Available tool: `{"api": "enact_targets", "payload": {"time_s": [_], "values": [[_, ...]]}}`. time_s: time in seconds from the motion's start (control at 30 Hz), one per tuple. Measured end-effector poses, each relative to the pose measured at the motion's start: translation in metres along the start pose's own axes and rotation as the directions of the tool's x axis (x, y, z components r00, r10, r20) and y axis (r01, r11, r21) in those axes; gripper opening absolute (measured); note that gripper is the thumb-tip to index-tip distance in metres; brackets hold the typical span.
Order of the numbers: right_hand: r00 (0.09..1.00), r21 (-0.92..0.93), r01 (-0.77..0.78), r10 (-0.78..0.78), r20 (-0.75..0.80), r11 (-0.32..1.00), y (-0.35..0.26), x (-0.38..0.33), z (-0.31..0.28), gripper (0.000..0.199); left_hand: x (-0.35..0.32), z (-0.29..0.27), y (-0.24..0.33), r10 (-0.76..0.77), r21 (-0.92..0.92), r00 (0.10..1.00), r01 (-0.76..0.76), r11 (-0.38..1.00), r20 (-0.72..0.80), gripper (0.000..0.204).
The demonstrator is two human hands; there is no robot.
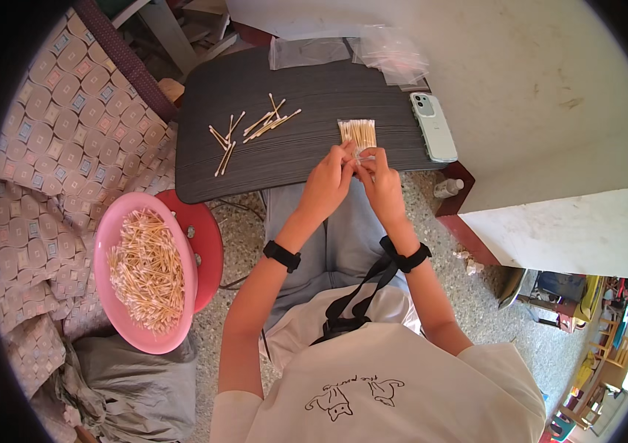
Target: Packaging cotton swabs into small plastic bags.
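Both my hands meet at the near edge of the dark table [210, 81], at its right part. Between them is a small clear plastic bag of cotton swabs [359, 131], its swabs lying side by side with white tips at the far end. My left hand [328, 179] pinches the bag's near end from the left. My right hand [382, 181] pinches the same end from the right, fingertips close to the left ones. Loose cotton swabs [273, 124] lie scattered on the table to the left of my hands.
A pink basin [104, 273] heaped with cotton swabs rests on a red stool [207, 251] at my left. Clear plastic bags [395, 55] lie along the table's far edge. A pale phone [434, 129] lies at the right edge. A wall [535, 96] rises beyond; a small bottle [448, 188] stands below.
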State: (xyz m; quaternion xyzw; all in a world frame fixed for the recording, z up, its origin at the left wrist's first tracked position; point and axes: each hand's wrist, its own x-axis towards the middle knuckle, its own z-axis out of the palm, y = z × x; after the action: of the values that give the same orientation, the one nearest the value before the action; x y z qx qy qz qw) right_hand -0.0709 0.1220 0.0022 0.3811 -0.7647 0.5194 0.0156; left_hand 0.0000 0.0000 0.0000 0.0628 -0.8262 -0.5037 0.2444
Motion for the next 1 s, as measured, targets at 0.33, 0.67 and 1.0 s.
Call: {"api": "enact_targets", "payload": {"time_s": [0.33, 0.67, 1.0], "values": [[0.998, -0.232, 0.035, -0.023, 0.054, 0.972, 0.007, 0.023, -0.003, 0.03, -0.001, -0.001, 0.009, -0.02, 0.062, 1.0, 0.021, 0.998, -0.008, 0.011], [0.992, -0.453, 0.013, -0.067, -0.103, 0.892, -0.002, 0.038, -0.004, 0.045, 0.0, -0.002, 0.001, -0.124, -0.014, 0.991, 0.125, 0.992, 0.044, 0.013], [0.998, -0.06, 0.051, -0.052, -0.021, 0.997, 0.009, 0.032, -0.01, 0.032, -0.004, 0.003, -0.009, 0.015, -0.17, 0.996, -0.03, 0.985, -0.094, 0.013]]}}
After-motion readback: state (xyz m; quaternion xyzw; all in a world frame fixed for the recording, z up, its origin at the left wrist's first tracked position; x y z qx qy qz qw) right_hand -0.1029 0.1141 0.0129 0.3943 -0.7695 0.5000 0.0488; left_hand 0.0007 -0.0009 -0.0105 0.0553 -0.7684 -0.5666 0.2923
